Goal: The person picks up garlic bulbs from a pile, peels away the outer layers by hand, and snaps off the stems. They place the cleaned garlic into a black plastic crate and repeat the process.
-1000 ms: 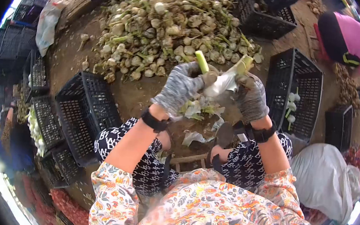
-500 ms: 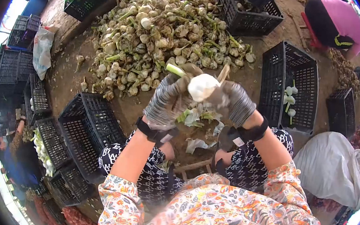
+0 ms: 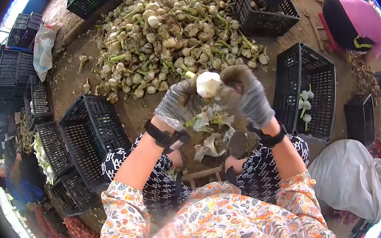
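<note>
A peeled white garlic bulb [image 3: 208,84] sits in the grip of my left hand [image 3: 181,100], which wears a grey glove; a short green stem end pokes out on its left. Close to the bulb's right side is my right hand [image 3: 248,97], gloved too, its fingers curled and partly blurred. What those fingers hold, if anything, I cannot make out. Beneath both hands, torn garlic skins and leaves [image 3: 213,121] lie on the ground between my feet. Beyond them rises a big heap of unpeeled garlic [image 3: 166,37].
A black crate [image 3: 326,82] on the right holds several cleaned bulbs [image 3: 304,103]. Another black crate [image 3: 93,136] stands at my left knee. A white sack [image 3: 351,175] lies at right. One person in pink [image 3: 361,21] bends at upper right; another person [image 3: 24,180] is at lower left.
The bulb has moved slightly left and up in my left hand. My right hand has drawn a little away from it, fingers curling upward. More skins show on the ground below.
</note>
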Demonstrator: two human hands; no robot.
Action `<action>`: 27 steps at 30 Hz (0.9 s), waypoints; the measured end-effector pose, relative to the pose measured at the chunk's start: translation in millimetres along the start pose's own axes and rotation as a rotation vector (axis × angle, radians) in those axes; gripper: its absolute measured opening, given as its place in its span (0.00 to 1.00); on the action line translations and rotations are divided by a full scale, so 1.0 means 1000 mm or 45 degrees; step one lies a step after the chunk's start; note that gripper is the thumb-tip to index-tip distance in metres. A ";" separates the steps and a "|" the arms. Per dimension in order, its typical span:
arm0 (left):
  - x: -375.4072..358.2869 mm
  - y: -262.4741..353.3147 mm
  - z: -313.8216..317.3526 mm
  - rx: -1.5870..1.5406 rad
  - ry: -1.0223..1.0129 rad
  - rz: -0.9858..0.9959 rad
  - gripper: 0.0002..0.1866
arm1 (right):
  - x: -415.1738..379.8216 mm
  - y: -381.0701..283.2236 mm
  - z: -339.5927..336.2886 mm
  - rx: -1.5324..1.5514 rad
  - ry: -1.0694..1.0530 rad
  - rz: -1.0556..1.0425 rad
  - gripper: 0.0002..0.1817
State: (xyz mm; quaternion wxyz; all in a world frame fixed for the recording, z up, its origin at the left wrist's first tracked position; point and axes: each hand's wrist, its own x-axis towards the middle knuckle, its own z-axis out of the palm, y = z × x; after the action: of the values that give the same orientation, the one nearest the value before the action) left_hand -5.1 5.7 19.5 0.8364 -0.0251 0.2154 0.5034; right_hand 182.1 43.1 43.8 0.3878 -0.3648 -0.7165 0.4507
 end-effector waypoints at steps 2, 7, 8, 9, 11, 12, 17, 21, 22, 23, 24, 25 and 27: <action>0.002 -0.002 -0.005 -0.014 0.081 0.012 0.16 | -0.006 0.001 0.004 0.062 0.042 0.061 0.12; 0.015 -0.005 -0.031 0.017 0.317 0.102 0.15 | 0.002 -0.031 -0.030 1.424 -0.154 0.499 0.11; 0.014 -0.004 -0.029 0.005 0.333 0.108 0.15 | 0.003 -0.028 -0.036 1.339 -0.072 0.609 0.10; 0.011 -0.004 -0.026 -0.003 0.347 0.111 0.14 | 0.007 -0.023 -0.040 1.251 0.015 0.713 0.09; 0.011 -0.003 -0.024 -0.013 0.429 0.146 0.14 | 0.003 0.019 -0.026 0.161 -0.249 0.338 0.10; 0.014 -0.003 -0.025 -0.022 0.497 0.187 0.14 | 0.001 0.038 -0.026 -0.873 -0.382 -0.191 0.13; 0.009 0.012 -0.064 0.547 0.478 0.364 0.16 | 0.005 0.108 -0.012 -0.810 -0.196 0.720 0.10; -0.030 0.065 -0.059 1.900 0.603 0.532 0.19 | 0.009 0.234 -0.061 -0.578 0.121 1.159 0.08; -0.049 0.081 -0.054 2.142 0.634 0.647 0.22 | 0.010 0.247 -0.071 0.206 0.527 1.527 0.08; -0.070 0.101 -0.059 2.378 0.659 0.779 0.25 | 0.010 0.255 -0.078 -0.307 0.311 1.352 0.08; -0.090 0.119 -0.057 2.408 0.704 0.635 0.26 | 0.008 0.260 -0.085 -0.815 0.098 1.155 0.10; -0.109 0.136 -0.056 2.440 0.745 0.488 0.26 | 0.006 0.264 -0.092 -1.318 -0.121 0.935 0.11; -0.161 0.173 -0.115 1.908 1.001 0.400 0.20 | 0.013 0.269 -0.105 -1.824 -0.255 0.693 0.12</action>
State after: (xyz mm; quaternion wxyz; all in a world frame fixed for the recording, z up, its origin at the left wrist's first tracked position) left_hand -255.5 -73.3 7.7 0.4176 0.3915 0.7658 0.2930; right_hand 315.7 181.0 -172.3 -0.1339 -0.6476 -0.7500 -0.0126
